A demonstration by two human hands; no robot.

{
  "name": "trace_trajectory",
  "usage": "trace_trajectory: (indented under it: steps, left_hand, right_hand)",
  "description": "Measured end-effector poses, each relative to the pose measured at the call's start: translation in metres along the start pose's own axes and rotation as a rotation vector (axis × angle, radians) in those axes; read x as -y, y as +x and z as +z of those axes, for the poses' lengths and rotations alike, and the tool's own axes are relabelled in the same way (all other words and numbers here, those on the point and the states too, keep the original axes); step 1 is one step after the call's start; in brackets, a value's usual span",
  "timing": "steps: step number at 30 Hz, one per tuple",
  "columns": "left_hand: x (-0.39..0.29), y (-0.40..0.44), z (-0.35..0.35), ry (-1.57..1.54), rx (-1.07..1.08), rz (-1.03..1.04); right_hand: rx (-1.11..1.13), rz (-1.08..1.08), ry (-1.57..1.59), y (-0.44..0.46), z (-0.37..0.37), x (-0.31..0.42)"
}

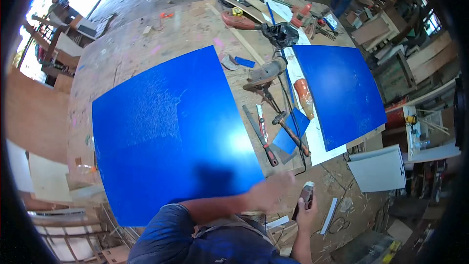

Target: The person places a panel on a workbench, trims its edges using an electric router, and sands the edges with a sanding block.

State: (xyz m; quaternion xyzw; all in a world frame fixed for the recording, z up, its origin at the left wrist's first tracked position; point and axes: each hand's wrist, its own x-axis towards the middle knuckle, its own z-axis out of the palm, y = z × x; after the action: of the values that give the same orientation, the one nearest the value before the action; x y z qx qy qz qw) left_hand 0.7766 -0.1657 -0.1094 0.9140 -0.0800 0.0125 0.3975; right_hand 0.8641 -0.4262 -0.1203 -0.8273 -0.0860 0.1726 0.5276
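My right hand (pixel 306 212) is wrapped round a small dark container with a pale top (pixel 306 194), held upright just off the table's near edge. My left forearm reaches across my body, and my left hand (pixel 273 191), smeared by motion, is close to that container; its fingers cannot be made out. Below the arm lies a large blue panel (pixel 166 117) with whitish streaks on its upper part. Beyond my hands are a hammer (pixel 291 133), a file with a red-and-black handle (pixel 268 154) and a small blue sheet (pixel 288 139).
A second blue panel (pixel 342 93) lies at the right on a white strip. Between the panels are a power tool (pixel 266 74) with a cord and a taped orange-brown object (pixel 304 99). Black plastic (pixel 281 34) and wood strips lie farther back. People are in the background.
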Motion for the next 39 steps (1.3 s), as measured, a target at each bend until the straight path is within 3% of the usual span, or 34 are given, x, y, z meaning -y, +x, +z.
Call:
trace_trajectory:
  steps: [1, 4, 7, 9, 11, 13, 15, 17, 23, 27, 32, 35, 39]
  left_hand:
    - [-0.019, -0.010, 0.037, -0.062, 0.036, 0.115]
    - [-0.047, -0.022, 0.058, -0.180, 0.024, 0.372]
    - [-0.009, -0.014, 0.015, -0.079, 0.044, 0.248]
    - [0.036, -0.013, -0.043, 0.175, 0.380, 0.088]
    - [0.096, -0.022, -0.082, 0.278, 0.254, 0.231]
    - [0.136, -0.018, -0.119, 0.280, -0.096, 0.501]
    - [0.189, -0.004, -0.168, 0.350, -0.011, 0.340]
    - [0.234, 0.004, -0.210, 0.412, -0.139, 0.333]
    - [0.334, 0.023, -0.338, 0.639, -0.262, 0.199]
    - [0.374, 0.038, -0.384, 0.741, -0.289, -0.003]
    - [0.361, 0.047, -0.381, 0.718, -0.254, -0.071]
    - [0.329, 0.041, -0.337, 0.573, -0.202, 0.012]
    - [0.267, 0.025, -0.244, 0.374, -0.210, 0.275]
  right_hand:
    - [-0.012, -0.008, -0.003, 0.002, -0.011, -0.004]
    - [-0.069, -0.041, -0.024, -0.012, -0.046, -0.021]
    - [-0.104, -0.044, -0.176, -0.030, -0.073, -0.041]
    - [-0.132, -0.037, -0.109, -0.037, -0.074, -0.049]
    - [-0.133, -0.017, -0.122, -0.039, -0.070, -0.053]
    - [-0.117, 0.020, -0.117, -0.037, -0.050, -0.030]
    - [-0.112, 0.032, -0.114, -0.026, -0.030, -0.022]
    - [-0.091, 0.049, -0.102, -0.019, -0.015, -0.008]
    - [-0.078, 0.040, -0.088, -0.018, 0.012, 0.015]
    - [-0.083, 0.061, -0.125, -0.027, 0.013, 0.020]
    - [-0.064, 0.097, -0.120, -0.037, 0.011, 0.033]
    - [-0.094, 0.055, -0.158, -0.038, 0.009, 0.013]
    - [-0.083, 0.044, -0.129, -0.035, 0.016, 0.025]
